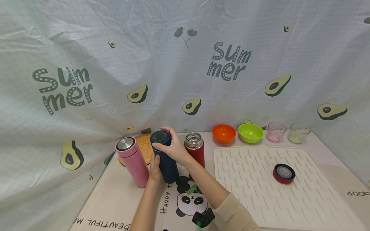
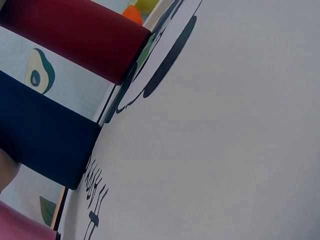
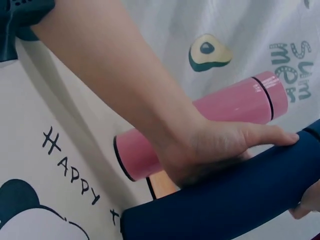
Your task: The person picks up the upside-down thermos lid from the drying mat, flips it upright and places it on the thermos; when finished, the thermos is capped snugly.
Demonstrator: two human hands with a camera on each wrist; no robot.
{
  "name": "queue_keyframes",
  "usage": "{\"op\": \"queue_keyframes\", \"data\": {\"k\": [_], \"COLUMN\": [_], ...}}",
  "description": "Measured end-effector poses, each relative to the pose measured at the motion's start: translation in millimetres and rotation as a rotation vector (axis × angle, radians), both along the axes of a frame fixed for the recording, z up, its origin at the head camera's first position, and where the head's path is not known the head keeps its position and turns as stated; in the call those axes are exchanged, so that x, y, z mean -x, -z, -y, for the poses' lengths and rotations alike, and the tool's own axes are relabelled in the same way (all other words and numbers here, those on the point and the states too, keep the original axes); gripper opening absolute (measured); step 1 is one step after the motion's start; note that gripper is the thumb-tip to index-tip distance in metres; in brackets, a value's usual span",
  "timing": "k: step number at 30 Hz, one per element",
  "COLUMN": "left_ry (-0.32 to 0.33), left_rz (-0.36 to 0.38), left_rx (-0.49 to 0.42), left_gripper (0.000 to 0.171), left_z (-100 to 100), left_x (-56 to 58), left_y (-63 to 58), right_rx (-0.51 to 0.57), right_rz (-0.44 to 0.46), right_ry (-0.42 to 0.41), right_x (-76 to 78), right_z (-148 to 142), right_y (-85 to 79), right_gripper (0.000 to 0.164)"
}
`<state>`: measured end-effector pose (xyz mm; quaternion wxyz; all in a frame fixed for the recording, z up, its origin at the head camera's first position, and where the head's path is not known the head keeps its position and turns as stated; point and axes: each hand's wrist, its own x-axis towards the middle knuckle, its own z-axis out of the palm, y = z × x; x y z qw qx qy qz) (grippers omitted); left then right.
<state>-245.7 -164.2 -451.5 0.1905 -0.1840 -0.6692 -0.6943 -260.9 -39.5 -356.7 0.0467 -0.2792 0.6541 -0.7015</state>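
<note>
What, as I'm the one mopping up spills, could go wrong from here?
The uncapped red bottle stands just beyond the right forearm; a sideways knock might tip it and spill anything inside, though its contents can't be seen. The left hand grips the navy bottle while the right hand holds its lid; if that frees suddenly, the bottle could jerk into the pink bottle nearby.

Left hand (image 1: 155, 169) is gripping from the side, left thumb (image 3: 272, 134) lying nearly straight; left forearm (image 1: 145, 205) is slanting forward. Right hand (image 1: 177, 148) is sitting higher, right thumb (image 1: 160, 147) and fingers (image 1: 168, 129) arching apart in a wide grip. Right forearm (image 1: 206, 181) is angling leftward, beige sleeve (image 1: 235, 214) covering its near end. The 2 hands are working close together.
</note>
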Motion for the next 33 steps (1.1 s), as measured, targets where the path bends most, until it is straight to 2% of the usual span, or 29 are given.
{"op": "queue_keyframes", "data": {"k": [6, 10, 14, 17, 22, 28, 33], "left_ry": [-0.007, -0.005, -0.002, -0.002, 0.025, 0.012, 0.019], "left_rz": [0.033, 0.02, 0.021, 0.017, -0.019, 0.008, -0.005], "left_rx": [0.012, 0.01, -0.004, -0.014, -0.006, 0.013, 0.011], "left_gripper": [0.065, 0.065, 0.069, 0.072, 0.069, 0.069, 0.067], "left_z": [-0.6, 0.0, 0.9, 1.7, 2.8, 2.9, 2.5], "left_x": [-2.2, -2.2, -1.6, -1.0, 0.3, 0.0, 0.6], "left_y": [-0.8, 0.6, 2.2, 3.6, 4.6, 3.0, 2.3], "right_rx": [-0.014, 0.015, -0.019, -0.01, 0.014, 0.001, -0.015], "right_rz": [0.012, 0.02, 0.001, 0.028, 0.027, 0.035, 0.035], "right_ry": [-0.015, -0.032, -0.025, -0.033, 0.002, -0.002, 0.052], "right_x": [-0.1, 0.2, -0.6, -0.5, 1.0, -0.3, 0.1], "right_z": [-1.2, -1.2, -0.4, 0.5, 3.2, 2.1, 3.8], "right_y": [1.2, 1.5, 2.3, 3.1, 3.3, 1.9, 1.4], "right_gripper": [0.062, 0.061, 0.061, 0.06, 0.059, 0.057, 0.064]}}
